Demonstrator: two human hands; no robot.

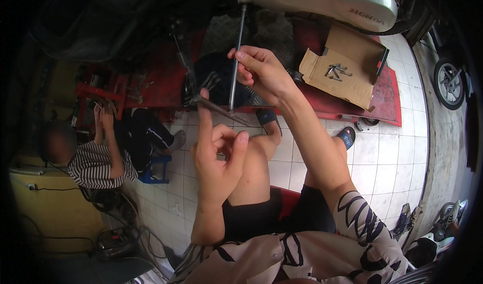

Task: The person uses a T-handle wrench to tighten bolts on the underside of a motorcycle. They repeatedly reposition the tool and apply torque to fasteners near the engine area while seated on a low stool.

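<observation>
A long steel T-handle wrench reaches from the edge of a silver engine cover down toward me. My right hand pinches its shaft between thumb and fingers. The wrench's crossbar, at the near end, is smeared by motion. Just below it is my left hand, holding nothing. Its index finger points up at the crossbar's left end, apparently touching it; the other fingers are loosely curled and the thumb stands apart. Where the wrench's far tip meets the cover, the fastener is too small to make out.
An opened cardboard box with several bolts lies on the red lift platform. At left, a person in a striped shirt sits by a blue stool. A wheel stands far right, and cables run lower left.
</observation>
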